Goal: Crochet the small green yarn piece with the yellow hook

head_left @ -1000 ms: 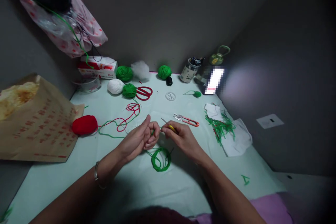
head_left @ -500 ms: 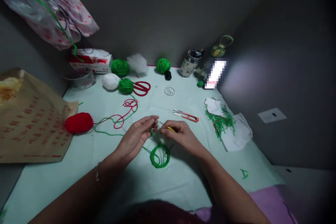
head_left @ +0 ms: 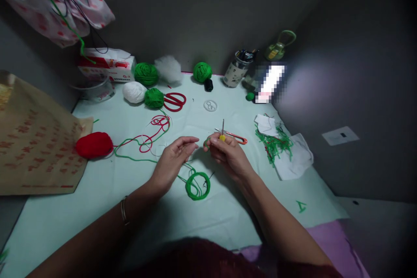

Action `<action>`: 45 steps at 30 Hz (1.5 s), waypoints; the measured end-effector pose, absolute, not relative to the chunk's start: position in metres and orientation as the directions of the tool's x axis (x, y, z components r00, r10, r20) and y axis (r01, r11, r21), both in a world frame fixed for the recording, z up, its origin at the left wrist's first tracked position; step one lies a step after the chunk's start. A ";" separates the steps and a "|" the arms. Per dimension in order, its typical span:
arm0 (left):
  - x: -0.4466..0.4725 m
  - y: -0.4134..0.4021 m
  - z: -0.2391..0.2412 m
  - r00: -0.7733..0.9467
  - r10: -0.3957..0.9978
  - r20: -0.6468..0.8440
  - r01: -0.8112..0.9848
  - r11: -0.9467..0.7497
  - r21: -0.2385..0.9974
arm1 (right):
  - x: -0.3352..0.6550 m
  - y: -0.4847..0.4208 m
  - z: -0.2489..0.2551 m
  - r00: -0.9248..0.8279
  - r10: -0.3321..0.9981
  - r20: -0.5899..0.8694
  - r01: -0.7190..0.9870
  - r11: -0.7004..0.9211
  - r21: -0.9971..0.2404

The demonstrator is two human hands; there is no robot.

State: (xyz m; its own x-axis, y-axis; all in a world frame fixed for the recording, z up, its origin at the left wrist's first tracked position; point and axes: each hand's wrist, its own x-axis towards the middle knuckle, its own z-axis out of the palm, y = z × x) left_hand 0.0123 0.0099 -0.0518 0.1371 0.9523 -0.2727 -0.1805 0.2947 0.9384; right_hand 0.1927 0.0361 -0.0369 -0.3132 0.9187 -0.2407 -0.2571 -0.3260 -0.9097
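Crochet hook is clamped in the right hand, above the table, shaft toward its far edge.
Whether the left hand pinches anything, I cannot tell; green yarn coil, nearer the near edge, should better stay loose.

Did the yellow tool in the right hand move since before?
Yes, the yellow tool moved right and farther off, judged by the orange snips: its tip was left of them and now pokes beyond them.

The right fingers hold a yellow-handled hook, tip upward. The left fingers curve loosely just beside them, near a green yarn coil on the worktop.
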 end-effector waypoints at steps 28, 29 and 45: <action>-0.010 0.024 -0.064 0.370 0.911 0.180 0.645 -0.392 0.656 | 0.200 0.042 -0.050 -0.119 0.985 -0.129 0.047 -0.124 -0.991; -0.011 0.025 -0.064 0.367 0.911 0.186 0.647 -0.394 0.653 | 0.201 0.042 -0.050 -0.104 0.989 -0.109 0.060 -0.103 -0.993; -0.006 0.018 -0.048 0.006 0.912 0.410 0.514 -0.354 0.781 | 0.190 0.032 -0.041 -0.445 0.839 -0.313 -0.042 -0.369 -0.928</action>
